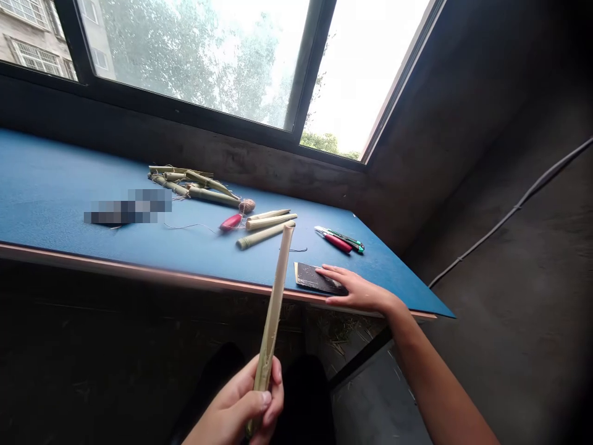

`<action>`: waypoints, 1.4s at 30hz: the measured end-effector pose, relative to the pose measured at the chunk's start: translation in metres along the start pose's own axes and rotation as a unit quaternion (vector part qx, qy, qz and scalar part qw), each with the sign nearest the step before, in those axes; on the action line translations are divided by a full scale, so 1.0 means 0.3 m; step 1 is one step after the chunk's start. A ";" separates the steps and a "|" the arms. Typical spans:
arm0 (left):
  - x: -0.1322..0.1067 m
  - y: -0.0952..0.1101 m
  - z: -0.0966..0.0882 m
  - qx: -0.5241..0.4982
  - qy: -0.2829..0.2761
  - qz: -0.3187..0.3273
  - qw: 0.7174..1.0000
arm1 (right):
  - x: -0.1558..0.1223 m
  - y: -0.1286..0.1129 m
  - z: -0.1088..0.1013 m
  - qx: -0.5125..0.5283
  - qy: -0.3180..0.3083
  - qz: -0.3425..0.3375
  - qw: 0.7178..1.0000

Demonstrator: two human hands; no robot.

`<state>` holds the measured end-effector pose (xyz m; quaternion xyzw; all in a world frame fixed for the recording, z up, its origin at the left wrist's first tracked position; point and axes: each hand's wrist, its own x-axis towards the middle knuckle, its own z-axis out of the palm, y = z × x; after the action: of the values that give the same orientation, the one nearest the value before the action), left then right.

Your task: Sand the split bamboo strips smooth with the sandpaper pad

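Note:
In my left hand is a split bamboo piece, held upright by its lower end in front of the table edge. Its pale, hollowed inner side shows along the upper part. My right hand lies with fingers spread over a black sheet of sandpaper near the table's front edge. A lighter backing shows at the sheet's left edge. Behind the sandpaper, a green utility knife and a red-handled tool lie side by side.
Several cut bamboo pieces lie mid-table beside a red spindle-shaped thing with thread. A tied bamboo bundle and a woven ball are farther back. A blurred dark object lies left on the blue table. A cable hangs at right.

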<state>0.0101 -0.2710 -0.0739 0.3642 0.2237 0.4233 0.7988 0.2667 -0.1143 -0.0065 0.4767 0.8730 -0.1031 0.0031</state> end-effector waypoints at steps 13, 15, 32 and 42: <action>0.054 -0.028 -0.049 0.026 0.108 0.041 0.993 | -0.148 -0.151 0.104 -0.315 0.381 0.003 0.869; 0.069 -0.024 -0.033 0.023 0.148 0.063 0.987 | -0.144 -0.235 0.129 -0.270 0.419 -0.116 0.859; 0.036 0.062 -0.070 0.100 0.141 -0.024 0.985 | -0.111 -0.385 0.168 -0.200 0.322 -0.405 0.832; -0.006 0.113 -0.063 0.033 0.052 -0.028 0.998 | -0.189 -0.329 0.041 -0.169 0.421 -0.292 0.842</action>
<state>-0.0208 -0.2524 -0.0595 0.3610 0.2889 0.4120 0.7852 0.2145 -0.2154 0.0049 0.1891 0.8929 0.2606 -0.3148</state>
